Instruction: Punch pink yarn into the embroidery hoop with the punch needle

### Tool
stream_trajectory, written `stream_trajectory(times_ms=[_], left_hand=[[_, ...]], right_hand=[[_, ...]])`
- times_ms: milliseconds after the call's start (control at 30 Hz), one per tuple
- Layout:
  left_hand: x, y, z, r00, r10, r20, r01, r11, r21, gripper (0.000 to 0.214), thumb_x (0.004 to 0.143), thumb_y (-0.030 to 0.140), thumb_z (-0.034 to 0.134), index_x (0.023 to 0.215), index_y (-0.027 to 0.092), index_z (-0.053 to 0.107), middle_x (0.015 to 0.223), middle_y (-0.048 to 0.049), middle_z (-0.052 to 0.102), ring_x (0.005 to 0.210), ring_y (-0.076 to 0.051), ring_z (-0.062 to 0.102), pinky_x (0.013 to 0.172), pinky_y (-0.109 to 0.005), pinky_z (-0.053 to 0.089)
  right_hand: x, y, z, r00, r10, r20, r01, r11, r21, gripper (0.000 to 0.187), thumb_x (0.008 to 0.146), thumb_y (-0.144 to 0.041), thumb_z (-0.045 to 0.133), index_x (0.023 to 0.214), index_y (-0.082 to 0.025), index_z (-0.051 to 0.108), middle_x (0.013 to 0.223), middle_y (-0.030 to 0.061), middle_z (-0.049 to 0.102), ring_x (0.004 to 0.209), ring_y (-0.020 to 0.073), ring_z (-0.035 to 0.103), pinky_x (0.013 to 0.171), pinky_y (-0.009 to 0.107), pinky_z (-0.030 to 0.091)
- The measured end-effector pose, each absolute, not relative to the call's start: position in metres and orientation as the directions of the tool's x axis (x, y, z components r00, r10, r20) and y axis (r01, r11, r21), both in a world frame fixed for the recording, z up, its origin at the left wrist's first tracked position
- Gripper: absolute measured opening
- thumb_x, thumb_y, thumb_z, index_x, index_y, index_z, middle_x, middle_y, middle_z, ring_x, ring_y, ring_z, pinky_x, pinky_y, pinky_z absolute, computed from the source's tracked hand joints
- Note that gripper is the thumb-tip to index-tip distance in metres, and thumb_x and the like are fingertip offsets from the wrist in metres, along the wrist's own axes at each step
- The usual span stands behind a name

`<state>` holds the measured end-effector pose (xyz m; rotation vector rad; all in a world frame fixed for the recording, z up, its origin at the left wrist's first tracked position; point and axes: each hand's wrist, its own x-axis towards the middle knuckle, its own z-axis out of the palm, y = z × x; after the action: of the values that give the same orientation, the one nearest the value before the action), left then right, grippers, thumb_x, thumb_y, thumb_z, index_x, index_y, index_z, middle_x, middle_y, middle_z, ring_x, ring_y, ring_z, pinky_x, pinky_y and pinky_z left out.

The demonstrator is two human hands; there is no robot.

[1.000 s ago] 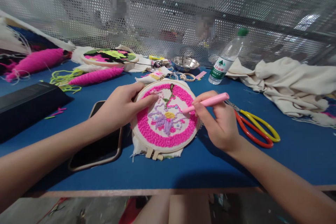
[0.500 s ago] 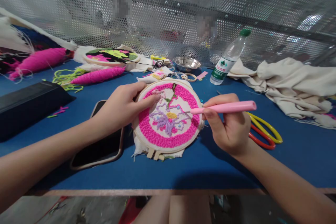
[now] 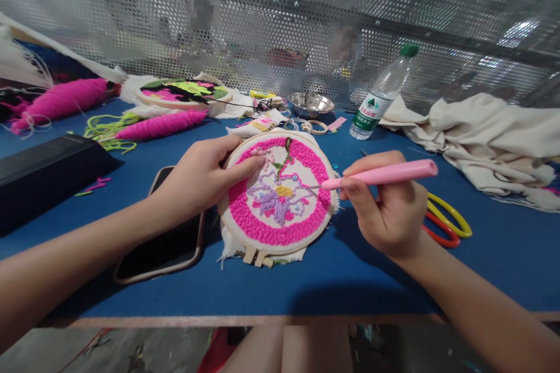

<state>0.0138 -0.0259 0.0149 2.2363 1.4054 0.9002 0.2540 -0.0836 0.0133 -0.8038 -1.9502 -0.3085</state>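
A round wooden embroidery hoop (image 3: 280, 193) lies on the blue table, its cloth filled with a pink yarn ring and a purple and yellow flower. My left hand (image 3: 203, 178) grips the hoop's left rim, thumb and fingers resting on the cloth. My right hand (image 3: 385, 210) is closed around a pink punch needle (image 3: 380, 175), held nearly level, its thin metal tip over the hoop's right side near the flower.
A phone (image 3: 164, 245) lies under my left wrist. Red and yellow scissors (image 3: 446, 222) sit right of my right hand. Behind are a water bottle (image 3: 380, 100), a steel bowl (image 3: 310, 105), pink yarn (image 3: 160, 125), a second hoop (image 3: 184, 93), cream cloth (image 3: 490, 134) and a black case (image 3: 41, 169).
My right hand has pulled the punch needle back to the right and tipped it flatter, lifting its tip from the flower's middle toward the hoop's right side. My left hand stays put.
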Motion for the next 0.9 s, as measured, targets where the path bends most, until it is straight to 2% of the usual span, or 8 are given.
stream_trajectory(times_ms=[433,700,900], left_hand=[[0.0133,-0.0281,0.0153,0.305,0.891,0.335,0.666,-0.452,0.594,0.033,0.084,0.045,0.056,0.067,0.017,0.05,0.058,0.0066,0.041,0.055,-0.01,0.036,0.052,-0.023,0.026],[0.0127,-0.028,0.0152,0.299,0.898,0.323,0.675,-0.438,0.594,0.036,0.084,0.047,0.056,0.065,0.017,0.047,0.058,0.0069,0.039,0.055,-0.009,0.036,0.052,-0.022,0.026],[0.0133,-0.0289,0.0156,0.313,0.884,0.347,0.668,-0.464,0.581,0.034,0.084,0.044,0.056,0.065,0.017,0.048,0.058,0.0069,0.037,0.055,-0.009,0.035,0.052,-0.023,0.026]], right_hand=[[0.2555,-0.0819,0.0143,-0.272,0.434,0.859,0.686,0.713,-0.143,0.005,0.091,-0.028,0.056,0.087,-0.025,0.055,0.078,0.0037,0.066,0.061,0.0167,0.064,0.054,0.031,0.049],[0.2543,-0.0841,0.0132,-0.294,0.426,0.856,0.678,0.724,-0.127,0.003,0.091,-0.025,0.057,0.089,-0.024,0.054,0.078,0.0017,0.065,0.066,0.0143,0.064,0.056,0.028,0.049],[0.2539,-0.0834,0.0147,-0.288,0.441,0.85,0.705,0.698,-0.123,0.008,0.09,-0.027,0.06,0.084,-0.024,0.056,0.076,0.0012,0.066,0.059,0.0134,0.06,0.053,0.028,0.045]])
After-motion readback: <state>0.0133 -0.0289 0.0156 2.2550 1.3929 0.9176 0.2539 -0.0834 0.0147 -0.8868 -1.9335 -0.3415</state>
